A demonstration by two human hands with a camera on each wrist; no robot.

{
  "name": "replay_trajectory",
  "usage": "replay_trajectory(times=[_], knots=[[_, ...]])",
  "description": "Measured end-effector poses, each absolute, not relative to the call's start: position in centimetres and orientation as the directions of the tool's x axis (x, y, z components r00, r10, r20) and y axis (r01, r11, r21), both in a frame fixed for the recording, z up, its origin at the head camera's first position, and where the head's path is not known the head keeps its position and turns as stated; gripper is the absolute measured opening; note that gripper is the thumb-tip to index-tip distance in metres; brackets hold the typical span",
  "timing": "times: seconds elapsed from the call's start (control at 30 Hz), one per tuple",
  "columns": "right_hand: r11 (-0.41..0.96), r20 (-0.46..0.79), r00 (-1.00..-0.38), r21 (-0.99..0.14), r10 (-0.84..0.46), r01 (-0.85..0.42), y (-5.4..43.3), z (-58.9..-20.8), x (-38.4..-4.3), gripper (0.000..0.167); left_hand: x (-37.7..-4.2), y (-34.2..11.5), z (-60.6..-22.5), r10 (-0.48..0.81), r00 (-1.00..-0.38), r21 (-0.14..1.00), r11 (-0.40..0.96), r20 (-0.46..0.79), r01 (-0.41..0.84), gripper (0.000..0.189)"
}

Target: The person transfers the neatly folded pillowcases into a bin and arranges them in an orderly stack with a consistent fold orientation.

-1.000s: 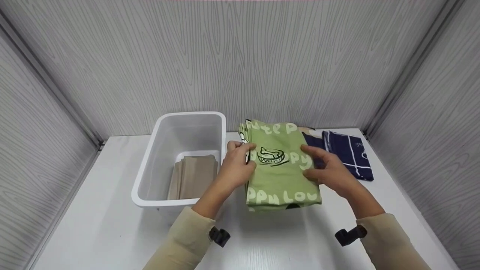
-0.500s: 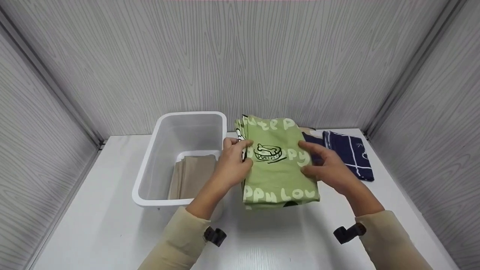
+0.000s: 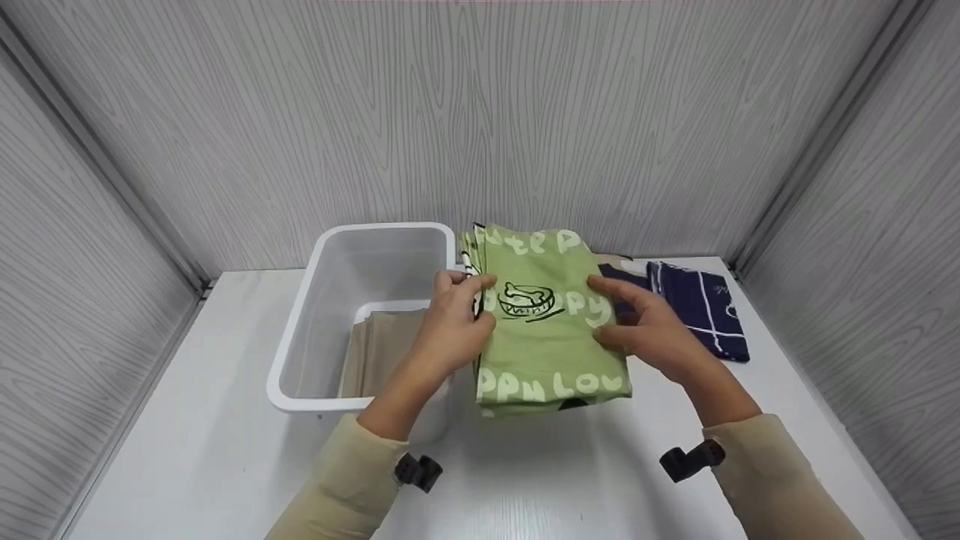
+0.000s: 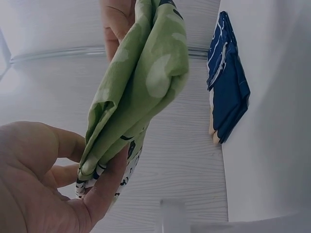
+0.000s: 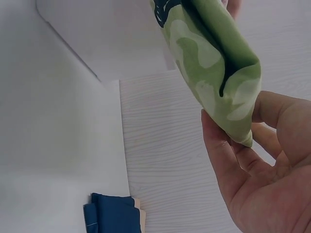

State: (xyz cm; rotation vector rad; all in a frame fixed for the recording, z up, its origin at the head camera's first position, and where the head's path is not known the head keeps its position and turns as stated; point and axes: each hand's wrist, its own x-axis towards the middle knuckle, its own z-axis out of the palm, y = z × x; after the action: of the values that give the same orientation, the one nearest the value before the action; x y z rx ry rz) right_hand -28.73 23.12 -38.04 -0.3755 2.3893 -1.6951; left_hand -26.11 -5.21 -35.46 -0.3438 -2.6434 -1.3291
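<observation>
Between my two hands is a folded green cloth [image 3: 547,352] with pale lettering and a black drawing of a bone in a bowl. My left hand [image 3: 454,322] pinches its left edge, where several layers show. On the opposite edge, my right hand [image 3: 649,326] grips with thumb and fingers. Both wrist views show the folded cloth [image 4: 141,82] raised above the table, its ends caught between thumb and fingers. Just left of the cloth stands a white plastic bin [image 3: 289,360], with folded beige cloth [image 3: 382,345] inside it, partly covered by my left hand and forearm.
Folded navy cloths with white lines [image 3: 697,307] lie on the white table [image 3: 525,480] at the back right, partly behind my right hand. A beige piece [image 3: 615,260] shows beside them. Grey wood-grain panels [image 3: 480,127] close in the back and both sides.
Both hands have carried the green cloth a little to the left and upward, closer to the bin. The grip on it looks the same. Bin and navy cloths have stayed in place.
</observation>
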Motion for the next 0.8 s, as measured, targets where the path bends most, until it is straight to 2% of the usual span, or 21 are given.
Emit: replay_trajectory(times=[0.8], knots=[[0.304,-0.005,-0.94,-0.947,-0.342,-0.106,21.3,-37.5,-28.8,0.073,-25.0,-6.6,-34.9,0.071,-0.972,0.786,0.576,0.224,0.223,0.049]])
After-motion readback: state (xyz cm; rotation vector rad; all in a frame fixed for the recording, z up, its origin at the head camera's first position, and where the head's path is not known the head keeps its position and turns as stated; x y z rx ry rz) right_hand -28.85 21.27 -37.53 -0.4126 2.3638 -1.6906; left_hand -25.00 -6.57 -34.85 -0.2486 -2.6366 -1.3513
